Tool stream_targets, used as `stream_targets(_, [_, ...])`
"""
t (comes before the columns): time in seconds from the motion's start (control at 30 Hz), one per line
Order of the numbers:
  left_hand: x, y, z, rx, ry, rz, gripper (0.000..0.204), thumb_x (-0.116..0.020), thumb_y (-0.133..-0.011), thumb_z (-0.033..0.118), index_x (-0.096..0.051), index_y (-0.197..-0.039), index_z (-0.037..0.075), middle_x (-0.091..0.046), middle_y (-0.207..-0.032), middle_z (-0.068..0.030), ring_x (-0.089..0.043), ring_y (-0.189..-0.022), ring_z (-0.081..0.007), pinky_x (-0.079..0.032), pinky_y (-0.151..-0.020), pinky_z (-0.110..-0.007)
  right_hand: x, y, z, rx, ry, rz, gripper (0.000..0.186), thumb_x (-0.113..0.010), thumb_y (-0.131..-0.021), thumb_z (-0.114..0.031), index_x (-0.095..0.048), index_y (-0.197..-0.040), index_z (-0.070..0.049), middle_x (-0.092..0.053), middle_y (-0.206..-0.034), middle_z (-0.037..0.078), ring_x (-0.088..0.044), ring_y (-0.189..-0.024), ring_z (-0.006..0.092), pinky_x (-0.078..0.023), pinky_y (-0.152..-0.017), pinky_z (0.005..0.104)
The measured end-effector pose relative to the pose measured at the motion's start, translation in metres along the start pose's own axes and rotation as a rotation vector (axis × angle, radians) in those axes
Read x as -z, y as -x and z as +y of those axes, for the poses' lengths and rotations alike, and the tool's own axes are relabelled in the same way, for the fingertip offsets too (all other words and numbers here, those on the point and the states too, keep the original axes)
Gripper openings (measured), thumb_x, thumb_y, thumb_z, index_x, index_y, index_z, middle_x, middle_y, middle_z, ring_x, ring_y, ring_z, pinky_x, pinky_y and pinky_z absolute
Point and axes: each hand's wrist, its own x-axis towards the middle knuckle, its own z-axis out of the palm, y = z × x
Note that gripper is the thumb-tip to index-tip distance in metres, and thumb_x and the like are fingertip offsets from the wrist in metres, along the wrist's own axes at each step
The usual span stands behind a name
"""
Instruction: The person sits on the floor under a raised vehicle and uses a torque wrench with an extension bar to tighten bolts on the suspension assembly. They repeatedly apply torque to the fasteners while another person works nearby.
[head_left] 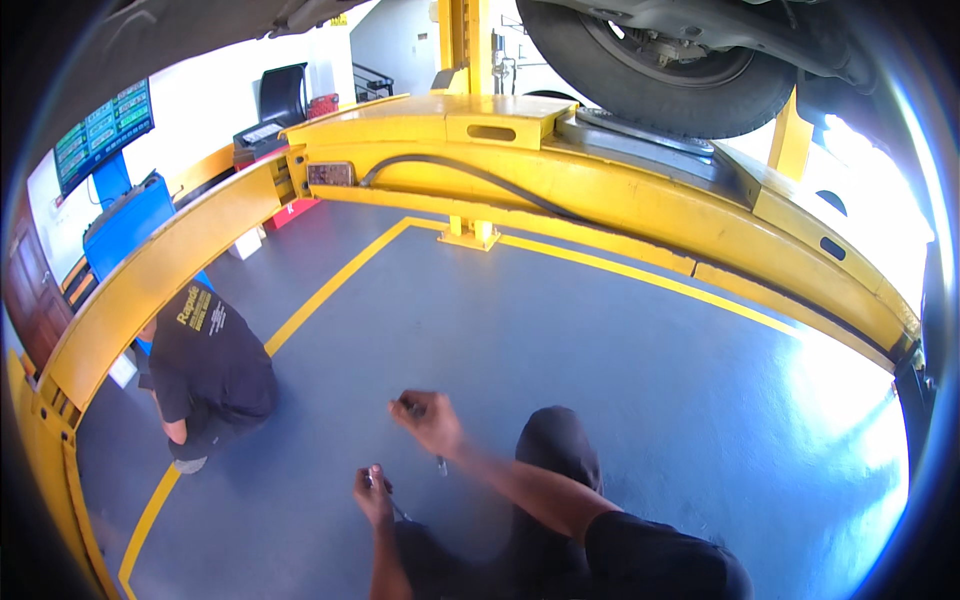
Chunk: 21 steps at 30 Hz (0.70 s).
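My right hand (pixel 428 422) is held low over the grey floor, closed around a slim metal tool (pixel 440 464) whose tip pokes out below the palm. Close beside it, lower and to the left, my left hand (pixel 374 494) grips another thin metal tool (pixel 398 509) that angles down to the right. The two hands are a short way apart and do not touch. My knee in dark trousers (pixel 556 446) rises just right of them.
A yellow vehicle lift (pixel 640 195) curves around the bay, with a car tyre (pixel 660 75) resting on it above. A person in a dark shirt (pixel 208 372) crouches at the left by the lift rail. Yellow floor lines (pixel 330 290) mark the bay.
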Motion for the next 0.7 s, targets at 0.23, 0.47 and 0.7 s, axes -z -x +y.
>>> stream_targets(0.23, [0.011,0.007,-0.039,0.103,0.292,0.003,0.043,-0.054,-0.111,0.045,-0.065,-0.108,0.003,-0.057,-0.078,-0.0001,-0.052,-0.075,-0.0095,-0.040,-0.068,-0.028,0.066,-0.029,-0.039,0.077,-0.312,0.273,0.039,-0.060,-0.109,-0.028,-0.072,-0.086,0.001,-0.066,-0.075,0.000,-0.047,-0.058,0.0056,-0.038,-0.051,0.0259])
stream_targets(0.47, [0.001,0.001,-0.028,0.045,0.424,0.053,0.040,-0.054,-0.112,0.039,-0.057,-0.138,0.009,-0.057,-0.102,0.0019,-0.047,-0.084,-0.0081,-0.038,-0.074,-0.026,0.153,0.010,-0.020,0.206,-0.150,0.464,0.039,-0.060,-0.109,-0.030,-0.073,-0.087,-0.001,-0.063,-0.074,-0.002,-0.047,-0.059,0.0040,-0.037,-0.052,0.0239])
stream_targets(0.7, [-0.039,-0.070,0.142,-0.056,0.528,-0.088,0.035,-0.068,-0.105,0.032,-0.063,-0.127,0.006,-0.056,-0.086,0.0029,-0.043,-0.066,-0.0032,-0.034,-0.055,-0.022,0.201,0.039,0.146,-0.088,0.290,0.530,0.045,-0.062,-0.106,-0.035,-0.074,-0.083,0.001,-0.066,-0.069,0.005,-0.060,-0.064,0.0124,-0.046,-0.060,0.0318])
